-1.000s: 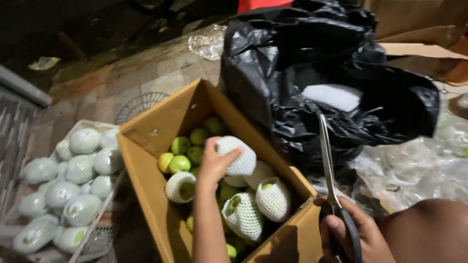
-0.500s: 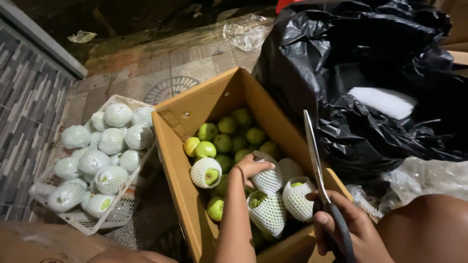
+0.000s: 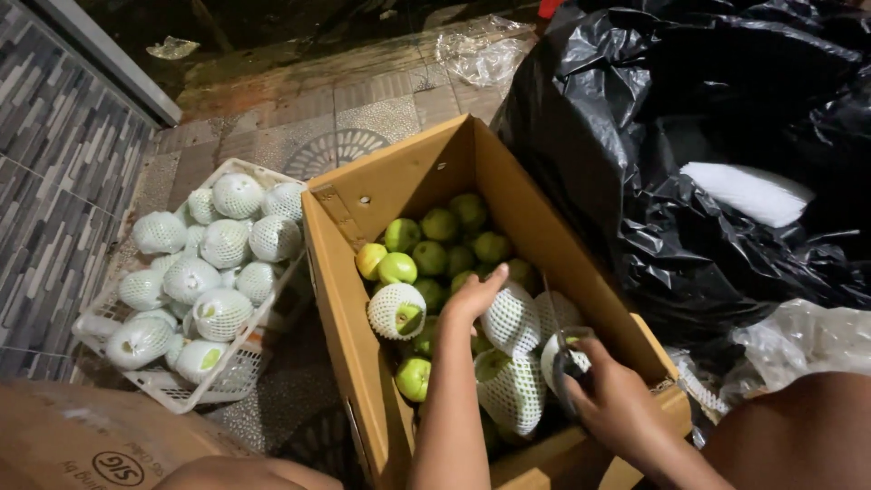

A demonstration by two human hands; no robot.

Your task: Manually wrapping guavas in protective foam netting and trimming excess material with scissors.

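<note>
Green round fruits (image 3: 434, 247), some bare, some sleeved in white foam netting, heaped inside open brown cardboard box (image 3: 413, 177) at centre of frame.

Head view, sole view:
- Left hand (image 3: 474, 295): reaching down into box from bottom centre, fingers together and gently curled, resting on net-wrapped fruit (image 3: 510, 319); not closed around anything visible.
- Another net-wrapped fruit (image 3: 397, 310) just left of that hand, green skin showing through a gap in the mesh.
- Right hand (image 3: 615, 399): lower right of box, fingers folded around handles of dark-handled scissors (image 3: 570, 363); blades indistinct, tilted up over the fruit.
- White plastic lattice basket (image 3: 177, 386), left of frame, just beside box, filled with further foam-netted fruits (image 3: 238, 195).
- Black plastic bag (image 3: 689, 136), upper right, bulging against box wall, white foam piece (image 3: 748, 192) inside its folds.
- Clear crumpled plastic sheet (image 3: 803, 340), right edge, below bag.
- Patterned tiled floor (image 3: 363, 91) across top.
- Second cardboard box (image 3: 82, 440), bottom left corner, partly cut off.
</note>
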